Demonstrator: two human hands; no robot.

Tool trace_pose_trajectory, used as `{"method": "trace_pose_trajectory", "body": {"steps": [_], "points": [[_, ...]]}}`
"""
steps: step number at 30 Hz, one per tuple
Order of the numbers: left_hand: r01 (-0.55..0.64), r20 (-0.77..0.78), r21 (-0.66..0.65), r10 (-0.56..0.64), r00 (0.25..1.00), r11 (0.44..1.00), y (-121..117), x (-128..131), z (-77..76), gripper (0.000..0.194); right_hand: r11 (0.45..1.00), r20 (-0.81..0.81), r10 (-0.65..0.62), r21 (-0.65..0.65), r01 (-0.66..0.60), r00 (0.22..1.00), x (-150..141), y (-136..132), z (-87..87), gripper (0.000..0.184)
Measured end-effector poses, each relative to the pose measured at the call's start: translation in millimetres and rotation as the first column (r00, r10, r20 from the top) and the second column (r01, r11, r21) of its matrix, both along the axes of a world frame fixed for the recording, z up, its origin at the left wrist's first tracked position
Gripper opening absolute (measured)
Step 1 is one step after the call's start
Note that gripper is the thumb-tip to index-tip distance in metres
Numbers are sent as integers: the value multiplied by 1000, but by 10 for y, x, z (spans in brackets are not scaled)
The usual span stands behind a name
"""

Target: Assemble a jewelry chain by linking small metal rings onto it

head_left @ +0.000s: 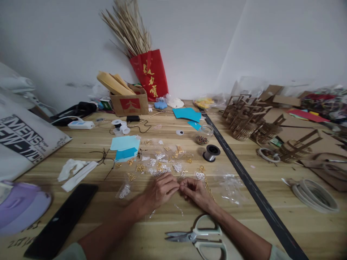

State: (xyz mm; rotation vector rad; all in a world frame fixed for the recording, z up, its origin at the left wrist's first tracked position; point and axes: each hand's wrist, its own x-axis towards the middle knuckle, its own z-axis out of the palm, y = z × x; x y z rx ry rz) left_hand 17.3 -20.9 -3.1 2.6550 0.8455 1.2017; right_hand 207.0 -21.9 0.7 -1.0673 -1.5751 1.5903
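Observation:
My left hand [165, 188] and my right hand [193, 190] meet over the wooden table, thumbs and forefingers pinched close together. Whatever sits between the fingertips is too small to make out. Just beyond them lie small bags of gold and silver jewellery findings [164, 168]. Silver rings [200, 176] rest beyond my right hand, and a gold chain [209, 186] runs beside its wrist. Two short silver chain pieces [178, 209] lie on the near side of my hands. Scissors [192, 236] with pale handles lie partly open near my right forearm.
A wire spool [211, 153] and a bowl of beads [202, 140] stand farther back. A dark strip [244, 180] crosses the table at right, with small woven baskets [244, 122] beyond it. Clear plastic bags [230, 187] lie right; a black slab [63, 218] lies left.

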Motion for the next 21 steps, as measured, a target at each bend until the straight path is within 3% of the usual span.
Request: {"method": "trace_pose_trajectory", "body": {"steps": [11, 16, 21], "points": [[57, 45, -23, -56, 997, 998, 28, 1, -32, 12, 999, -20, 6, -45, -7, 1000, 6, 11, 0, 49], [75, 66, -107, -68, 995, 991, 41, -24, -100, 13, 999, -15, 24, -29, -25, 1000, 16, 17, -14, 49], [52, 91, -222, -33, 995, 974, 33, -21, -65, 16, 999, -15, 37, -19, -37, 999, 13, 10, -24, 48]]}}
